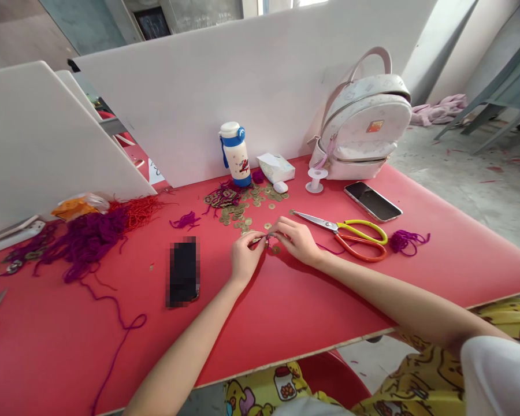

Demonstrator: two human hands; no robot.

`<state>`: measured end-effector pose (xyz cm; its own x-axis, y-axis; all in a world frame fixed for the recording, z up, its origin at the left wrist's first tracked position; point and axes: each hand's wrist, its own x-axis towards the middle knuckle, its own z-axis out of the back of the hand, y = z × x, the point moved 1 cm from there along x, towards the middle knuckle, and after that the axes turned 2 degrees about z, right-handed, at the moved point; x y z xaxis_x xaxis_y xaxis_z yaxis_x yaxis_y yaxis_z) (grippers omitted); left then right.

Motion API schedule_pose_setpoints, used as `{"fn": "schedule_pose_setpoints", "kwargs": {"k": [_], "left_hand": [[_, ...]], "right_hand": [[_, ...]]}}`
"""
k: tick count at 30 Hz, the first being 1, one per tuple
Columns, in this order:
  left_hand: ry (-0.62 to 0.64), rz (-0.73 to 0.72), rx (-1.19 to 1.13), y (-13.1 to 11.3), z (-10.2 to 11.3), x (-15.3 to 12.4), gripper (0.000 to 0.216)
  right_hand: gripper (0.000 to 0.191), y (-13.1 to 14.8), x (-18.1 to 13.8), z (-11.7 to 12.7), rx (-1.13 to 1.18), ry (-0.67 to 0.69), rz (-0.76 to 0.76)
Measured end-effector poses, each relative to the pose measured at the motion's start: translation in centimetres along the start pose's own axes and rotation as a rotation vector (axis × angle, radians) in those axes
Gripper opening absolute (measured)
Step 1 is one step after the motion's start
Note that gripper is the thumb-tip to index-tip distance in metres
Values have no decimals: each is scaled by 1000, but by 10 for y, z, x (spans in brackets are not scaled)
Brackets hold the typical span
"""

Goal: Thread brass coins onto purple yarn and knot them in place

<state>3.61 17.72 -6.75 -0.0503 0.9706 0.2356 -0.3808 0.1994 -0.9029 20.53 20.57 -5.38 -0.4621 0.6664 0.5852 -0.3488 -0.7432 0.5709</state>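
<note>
A red table is carrying purple yarn and scattered coins, while scissors, a phone, a spool, a bottle and a backpack are resting there.

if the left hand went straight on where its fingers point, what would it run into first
Most likely the right hand: its fingertips face those of the left hand, with a bit of purple cord there. Whether the two hands already touch is too small to tell.

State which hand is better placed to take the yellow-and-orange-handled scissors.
Right, likely. The scissors lie beside the right hand, on its own side; the left hand would have to reach past it. Both seem to pinch purple cord, so either must first let go.
</note>
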Motion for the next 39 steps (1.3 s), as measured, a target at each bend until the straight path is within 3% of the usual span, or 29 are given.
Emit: {"fn": "schedule_pose_setpoints", "kwargs": {"k": [4,9,19,27,39], "left_hand": [[33,-14,-13,-3,0,0,14],[29,-8,-23,-4,0,1,13],[-3,-22,-168,-6,1,1,12],[4,-76,-170,-12,3,-1,12],[-4,-196,63,-14,7,0,11]], "right_hand": [[16,-6,3,-3,161,-83,-186],[16,-10,5,-6,246,-120,-262],[28,-12,5,0,363,-147,-196],[10,-19,8,-1,411,-66,-189],[8,-15,9,3,392,-19,-202]]}}
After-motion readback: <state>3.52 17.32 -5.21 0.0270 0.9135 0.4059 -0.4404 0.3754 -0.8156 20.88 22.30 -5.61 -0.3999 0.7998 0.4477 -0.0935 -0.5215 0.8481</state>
